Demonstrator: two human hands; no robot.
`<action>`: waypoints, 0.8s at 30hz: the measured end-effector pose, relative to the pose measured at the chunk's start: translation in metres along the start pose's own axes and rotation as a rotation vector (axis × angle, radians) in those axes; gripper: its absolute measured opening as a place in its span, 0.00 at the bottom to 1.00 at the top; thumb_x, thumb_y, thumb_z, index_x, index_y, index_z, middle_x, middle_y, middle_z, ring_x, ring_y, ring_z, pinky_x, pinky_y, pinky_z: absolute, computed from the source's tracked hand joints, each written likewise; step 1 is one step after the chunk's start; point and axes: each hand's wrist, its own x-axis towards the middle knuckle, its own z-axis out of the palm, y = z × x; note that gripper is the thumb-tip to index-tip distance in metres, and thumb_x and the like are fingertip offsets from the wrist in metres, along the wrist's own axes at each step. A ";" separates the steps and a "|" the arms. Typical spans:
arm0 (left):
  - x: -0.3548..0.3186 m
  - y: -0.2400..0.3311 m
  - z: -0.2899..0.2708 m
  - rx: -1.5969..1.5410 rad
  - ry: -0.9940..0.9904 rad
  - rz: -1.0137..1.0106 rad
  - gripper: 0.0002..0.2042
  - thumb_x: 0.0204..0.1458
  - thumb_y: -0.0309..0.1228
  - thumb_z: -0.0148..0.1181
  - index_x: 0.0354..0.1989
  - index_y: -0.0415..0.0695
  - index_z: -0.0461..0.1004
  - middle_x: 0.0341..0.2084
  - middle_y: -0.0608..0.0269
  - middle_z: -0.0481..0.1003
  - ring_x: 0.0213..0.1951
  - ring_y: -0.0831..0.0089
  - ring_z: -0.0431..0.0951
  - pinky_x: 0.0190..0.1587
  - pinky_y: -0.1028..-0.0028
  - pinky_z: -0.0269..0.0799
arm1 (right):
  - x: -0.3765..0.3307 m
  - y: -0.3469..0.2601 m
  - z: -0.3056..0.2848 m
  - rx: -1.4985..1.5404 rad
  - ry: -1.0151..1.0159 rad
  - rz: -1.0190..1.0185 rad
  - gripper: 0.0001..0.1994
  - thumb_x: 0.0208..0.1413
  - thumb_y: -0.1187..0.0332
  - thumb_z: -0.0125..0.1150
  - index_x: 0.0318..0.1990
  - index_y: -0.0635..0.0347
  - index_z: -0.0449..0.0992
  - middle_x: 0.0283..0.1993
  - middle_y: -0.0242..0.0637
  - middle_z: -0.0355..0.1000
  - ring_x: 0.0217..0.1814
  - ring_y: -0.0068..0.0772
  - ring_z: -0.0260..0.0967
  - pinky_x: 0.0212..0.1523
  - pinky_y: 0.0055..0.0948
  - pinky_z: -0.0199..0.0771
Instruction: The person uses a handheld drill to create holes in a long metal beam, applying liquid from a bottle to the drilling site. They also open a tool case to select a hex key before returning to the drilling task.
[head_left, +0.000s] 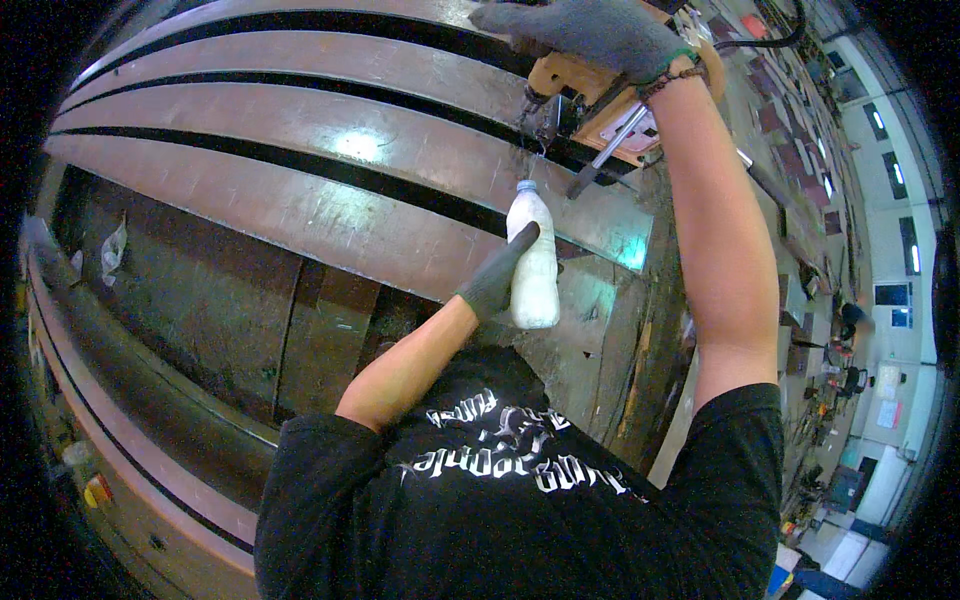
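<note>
Head view: left hand wraps a bottle, seemingly white inside; I cannot tell if right hand grips.

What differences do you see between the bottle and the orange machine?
The bottle is white with a blue cap; the machine is orange and dark. The left hand grips the bottle; the right hand partly hides the machine, contact there unclear. Both are next to a grey-gloved hand.
</note>
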 end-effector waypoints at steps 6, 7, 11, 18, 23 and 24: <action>-0.009 -0.020 0.024 0.021 -0.028 0.110 0.36 0.60 0.59 0.65 0.61 0.38 0.70 0.45 0.52 0.81 0.43 0.59 0.85 0.48 0.59 0.85 | 0.008 0.011 0.003 -0.027 0.025 -0.051 0.32 0.66 0.41 0.57 0.52 0.67 0.83 0.51 0.52 0.82 0.54 0.49 0.80 0.58 0.41 0.76; -0.010 -0.018 0.027 0.032 -0.004 0.125 0.36 0.59 0.58 0.66 0.62 0.38 0.70 0.45 0.51 0.81 0.43 0.59 0.85 0.48 0.59 0.85 | 0.009 0.010 0.003 -0.049 0.044 -0.060 0.32 0.65 0.40 0.57 0.51 0.67 0.83 0.50 0.52 0.83 0.53 0.49 0.80 0.58 0.41 0.76; -0.004 -0.019 0.029 0.021 0.065 0.109 0.36 0.59 0.56 0.67 0.63 0.36 0.68 0.46 0.50 0.80 0.44 0.58 0.85 0.48 0.58 0.85 | 0.007 0.010 0.004 -0.047 0.041 -0.069 0.33 0.64 0.40 0.57 0.51 0.68 0.84 0.50 0.52 0.83 0.53 0.50 0.80 0.57 0.41 0.76; 0.008 -0.036 0.027 0.027 0.119 0.115 0.35 0.59 0.55 0.68 0.62 0.37 0.69 0.45 0.51 0.80 0.43 0.59 0.85 0.48 0.58 0.85 | 0.012 0.017 0.008 -0.047 0.016 -0.087 0.32 0.64 0.41 0.57 0.50 0.67 0.84 0.47 0.50 0.84 0.50 0.49 0.81 0.54 0.43 0.77; 0.009 -0.044 0.033 -0.030 0.089 0.139 0.34 0.59 0.54 0.68 0.62 0.38 0.69 0.44 0.54 0.80 0.42 0.60 0.84 0.46 0.58 0.84 | 0.014 0.016 0.006 -0.106 -0.025 -0.111 0.31 0.64 0.41 0.57 0.45 0.66 0.86 0.39 0.49 0.84 0.44 0.49 0.82 0.50 0.43 0.78; 0.010 -0.047 0.033 -0.060 0.083 0.141 0.34 0.59 0.54 0.68 0.62 0.39 0.69 0.43 0.54 0.80 0.41 0.60 0.84 0.46 0.57 0.84 | 0.016 0.019 0.009 -0.115 -0.010 -0.119 0.31 0.64 0.41 0.56 0.44 0.66 0.86 0.38 0.49 0.84 0.44 0.49 0.82 0.49 0.44 0.78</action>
